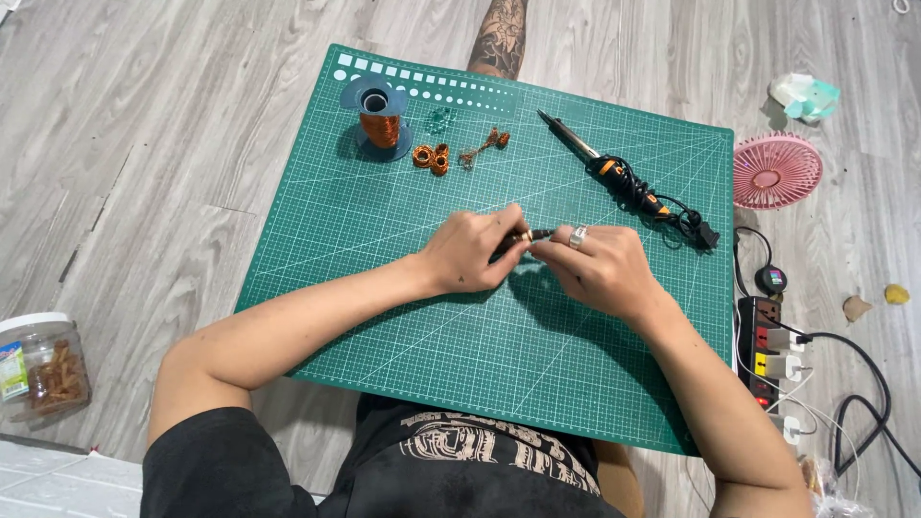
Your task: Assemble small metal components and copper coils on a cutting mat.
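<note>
Here, both hands meet over the middle of a green cutting mat (403, 317) on the wooden floor (144, 144), pinching a small dark tool (523, 237) between them.

The left hand (467, 251) and right hand (597, 267) are each closed on the tool. Bare mat lies open toward the near edge. Along the far edge sit a copper wire spool (378, 117), small coils (432, 156) and a soldering iron (614, 173); a power strip (767, 350) and pink fan (777, 171) lie off the right edge.

Head camera, looking steeply down, close over green cutting mat (403, 317)
</note>
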